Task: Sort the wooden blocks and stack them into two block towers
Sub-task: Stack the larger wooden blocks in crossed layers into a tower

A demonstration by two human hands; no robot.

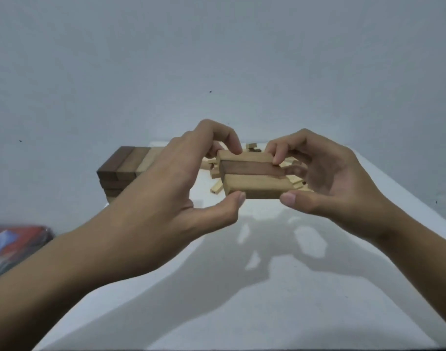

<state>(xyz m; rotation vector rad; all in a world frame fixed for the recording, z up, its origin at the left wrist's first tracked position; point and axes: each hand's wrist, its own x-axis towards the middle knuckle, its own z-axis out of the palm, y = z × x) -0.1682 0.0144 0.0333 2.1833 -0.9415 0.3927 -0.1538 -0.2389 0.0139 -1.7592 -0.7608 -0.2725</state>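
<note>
Above the white counter (pixel 242 287), the left hand (pixel 181 188) and right hand (pixel 326 183) together grip three wooden blocks (pixel 252 173) pressed side by side; a stacked tower (pixel 123 171) stands left, loose blocks (pixel 217 186) behind.

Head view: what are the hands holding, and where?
Three blocks side by side, pinched between both hands: left hand at their left end, right hand at their right.

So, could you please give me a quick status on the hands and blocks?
Both hands, left and right, clamped on a three-block row, held above the table. One tower started, left. Loose blocks behind. Nothing blocking.
</note>
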